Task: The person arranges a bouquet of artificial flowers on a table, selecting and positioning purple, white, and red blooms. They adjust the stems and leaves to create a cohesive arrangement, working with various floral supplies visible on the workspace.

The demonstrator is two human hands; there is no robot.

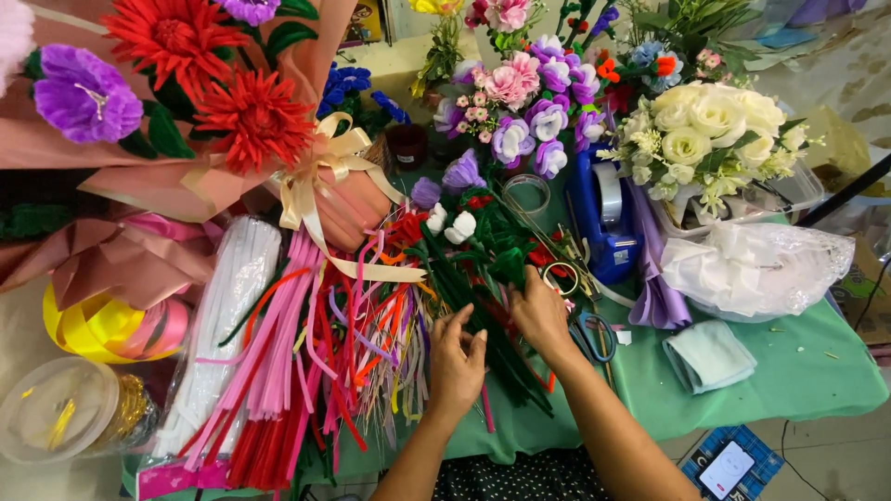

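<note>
My left hand rests on a heap of dark green pipe cleaners in the middle of the green-covered table, its fingers pinched among the stems. My right hand lies just right of it, fingers curled into the same green pile near a small white flower bud. Which stem each hand grips is hidden by the fingers. Left of my hands lie bundles of pink, red and orange pipe cleaners and a packet of white ones.
A blue tape dispenser and scissors sit right of my hands. A white rose bouquet, a pink-wrapped red and purple bouquet, yellow ribbon rolls, a folded cloth and a clear tub surround them.
</note>
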